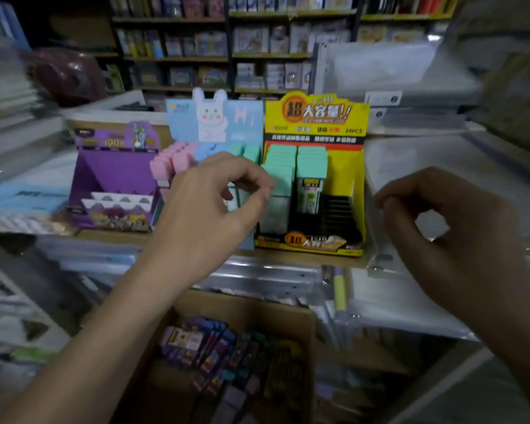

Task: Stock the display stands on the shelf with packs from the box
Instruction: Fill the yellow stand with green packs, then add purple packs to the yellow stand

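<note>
**Desk:** What sits nearest the lens?

**Photographer:** A cardboard box (307,362) below the shelf's front edge. It holds dark purple packs (202,341) standing on edge.

**Desk:** And the hands?

**Photographer:** The left hand (208,203) is raised before the blue rabbit stand (214,117). Its fingers (251,175) are curled, thumb and forefinger nearly meeting. Whether they pinch anything, I cannot tell. The right hand (459,228) hovers to the right of the yellow stand (315,117), its fingers (410,191) curled into a ring with the thumb, gripping nothing.

**Desk:** On the shelf (303,260) itself?

**Photographer:** Three stands side by side near the front edge. The purple stand (114,179) is at left, white dividers showing. The blue one carries pink packs (172,160). The yellow one holds two rows of mint packs (297,166) on its left side.

**Desk:** Beyond?

**Photographer:** Blurred back shelving (178,59), crowded with stationery.
</note>
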The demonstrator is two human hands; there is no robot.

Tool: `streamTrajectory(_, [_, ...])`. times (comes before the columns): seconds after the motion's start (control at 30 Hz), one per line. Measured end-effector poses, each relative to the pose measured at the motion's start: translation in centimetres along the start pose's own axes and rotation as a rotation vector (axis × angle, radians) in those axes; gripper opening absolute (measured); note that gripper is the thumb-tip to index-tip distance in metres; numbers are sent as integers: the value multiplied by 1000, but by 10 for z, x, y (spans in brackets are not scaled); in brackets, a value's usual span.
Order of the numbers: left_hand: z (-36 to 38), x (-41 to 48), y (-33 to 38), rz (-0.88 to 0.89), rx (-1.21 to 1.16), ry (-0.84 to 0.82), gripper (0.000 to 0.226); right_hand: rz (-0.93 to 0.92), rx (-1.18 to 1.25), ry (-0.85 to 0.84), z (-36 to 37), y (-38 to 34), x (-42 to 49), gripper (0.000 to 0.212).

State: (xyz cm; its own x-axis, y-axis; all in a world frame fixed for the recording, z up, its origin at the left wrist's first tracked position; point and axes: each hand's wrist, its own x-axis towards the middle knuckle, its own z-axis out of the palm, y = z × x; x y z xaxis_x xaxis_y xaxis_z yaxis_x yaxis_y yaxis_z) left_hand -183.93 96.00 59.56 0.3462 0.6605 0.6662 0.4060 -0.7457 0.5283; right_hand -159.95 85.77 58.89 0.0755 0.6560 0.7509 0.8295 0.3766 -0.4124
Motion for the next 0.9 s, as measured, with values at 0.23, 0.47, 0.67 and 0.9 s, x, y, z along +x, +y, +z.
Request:
streamTrajectory(0.23, [-6,-95,-46,-243,-191,-89,9,209,285,-198,88,-32,-54,17])
streamTrajectory(0.47, [12,-186,-107,-553,-272,-262,18,448,286,-510,172,-25,-133,14])
streamTrajectory(0.67, [48,-242,-161,-760,-221,-576,13,578,115,-819,216,-9,-194,11])
streamTrajectory(0.9, [74,-267,-194,-877,-196,-984,29,854,-84,-1159,233,-10,-241,19])
